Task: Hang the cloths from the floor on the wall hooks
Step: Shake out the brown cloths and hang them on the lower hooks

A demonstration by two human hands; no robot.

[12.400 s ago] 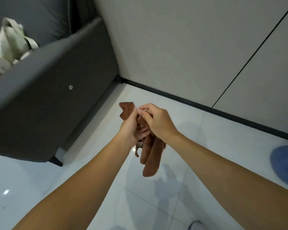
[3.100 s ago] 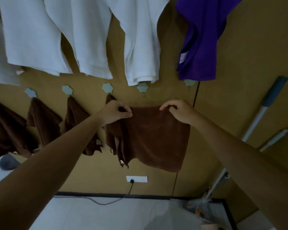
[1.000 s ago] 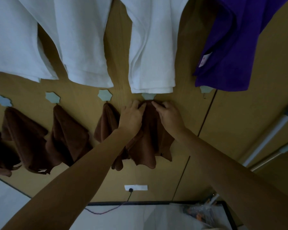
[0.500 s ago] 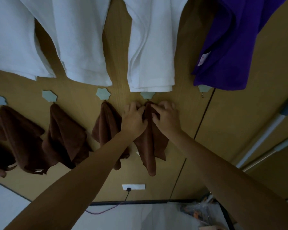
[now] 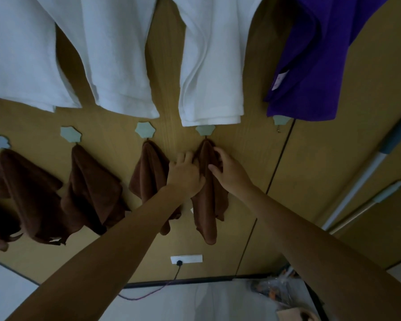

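Where the cloths hang: wooden wall (image 5: 252, 158) filling most of the frame, seen from below.
Towels: three white ones (image 5: 116, 54) across the top, a purple one (image 5: 322, 66) at upper right.
Poles: two pale handles (image 5: 361, 177) leaning at the right edge.
Cloths: three brown ones (image 5: 90, 193) hanging from hooks at left and centre-left, each bunched and drooping.
Cloth: a brown one (image 5: 206, 209) at centre, hanging from the hook (image 5: 205, 130) under the middle white towel, gathered into a narrow fold.
Left hand: (image 5: 184, 176) against the cloth's left edge, fingers bent toward the wall; whether it grips cannot be told.
Right hand: (image 5: 229, 172) laid on the cloth's right side, fingers loosely spread, thumb on the front.
Bare hook: (image 5: 281, 120) below the purple towel, nothing on it.
Socket: white plate (image 5: 186, 259) at lower centre with a cord plugged in.
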